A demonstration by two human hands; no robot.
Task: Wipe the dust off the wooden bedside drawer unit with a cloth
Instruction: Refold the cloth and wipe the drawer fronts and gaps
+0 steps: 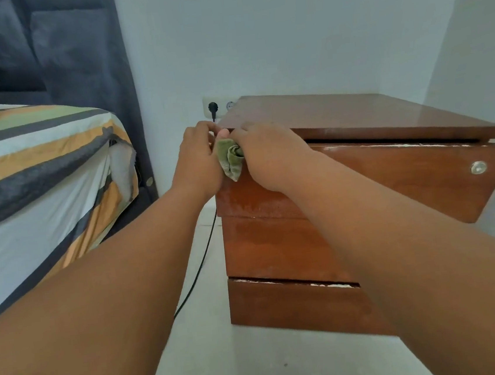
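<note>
I had both hands at the near left corner of the wooden drawer unit (346, 177), just under its top edge. My left hand (199, 158) and my right hand (270, 154) were both closed on a bunched green cloth (231, 158), pinched between them against the corner. The top drawer stood slightly out, its round knob (478, 167) at the far right. A black plug (213, 108) sat in the wall socket behind, and the striped bed (39, 166) lay to the left.
</note>
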